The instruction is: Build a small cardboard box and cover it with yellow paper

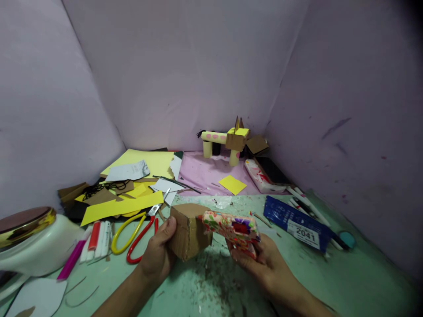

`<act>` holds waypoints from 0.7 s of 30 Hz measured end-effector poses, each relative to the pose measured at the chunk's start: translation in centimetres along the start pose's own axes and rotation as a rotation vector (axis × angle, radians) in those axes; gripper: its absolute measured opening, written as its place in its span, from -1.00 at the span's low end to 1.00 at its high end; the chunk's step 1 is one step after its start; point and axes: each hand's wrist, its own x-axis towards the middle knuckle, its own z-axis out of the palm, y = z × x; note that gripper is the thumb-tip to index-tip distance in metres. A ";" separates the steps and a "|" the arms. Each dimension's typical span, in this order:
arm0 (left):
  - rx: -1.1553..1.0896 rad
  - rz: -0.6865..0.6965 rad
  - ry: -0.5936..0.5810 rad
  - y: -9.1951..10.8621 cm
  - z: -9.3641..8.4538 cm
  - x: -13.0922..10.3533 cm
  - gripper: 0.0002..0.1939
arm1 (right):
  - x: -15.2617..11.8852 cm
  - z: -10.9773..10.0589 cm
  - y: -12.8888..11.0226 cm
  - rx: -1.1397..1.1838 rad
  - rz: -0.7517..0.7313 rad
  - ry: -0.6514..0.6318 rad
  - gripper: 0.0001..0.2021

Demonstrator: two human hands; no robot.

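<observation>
- Gripping: left hand (pixel 157 253), thumb and fingers closed on a folded brown cardboard form (pixel 189 233), above the middle of the pale green tabletop (pixel 264 304).
- Clasping: right hand (pixel 262 259), wrapped round a floral-patterned, gun-shaped tool (pixel 233 226), tip at the cardboard's right side; contact unclear.
- Lying left: scissors (pixel 153 211) with yellow and red handle loops.
- Lying toward the tabletop's right edge: blue packet (pixel 280 213), white label "2041".
- Standing toward the far edge: yellow, pink-spotted, tube-bodied model (pixel 214 137).
</observation>
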 end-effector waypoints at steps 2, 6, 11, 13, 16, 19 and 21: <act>-0.018 0.010 0.001 0.0 0.0 0.0 -0.77 | 0.1 -0.1 -0.1 -0.023 -0.005 0.000 -0.81; -0.051 0.004 0.031 0.0 -0.2 0.0 -0.79 | 0.4 -0.2 0.0 -0.077 0.019 0.016 -0.76; -0.080 -0.031 0.017 0.3 -0.3 0.0 -0.74 | 0.7 -0.5 -0.3 -0.089 0.038 0.014 -0.78; -0.092 -0.040 0.034 0.4 -0.3 0.0 -0.72 | 0.7 -0.6 -0.4 -0.099 0.035 0.029 -0.78; -0.120 -0.056 0.050 0.5 -0.4 0.0 -0.73 | 0.9 -0.8 -0.6 -0.126 0.012 0.042 -0.79; -0.123 -0.032 0.081 0.5 -0.5 0.0 -0.74 | 1.0 -1.0 -0.6 -0.109 -0.006 0.054 -0.82; -0.110 -0.008 0.115 0.6 -0.4 0.0 -0.72 | 1.0 -1.0 -0.7 -0.093 -0.004 0.060 -0.83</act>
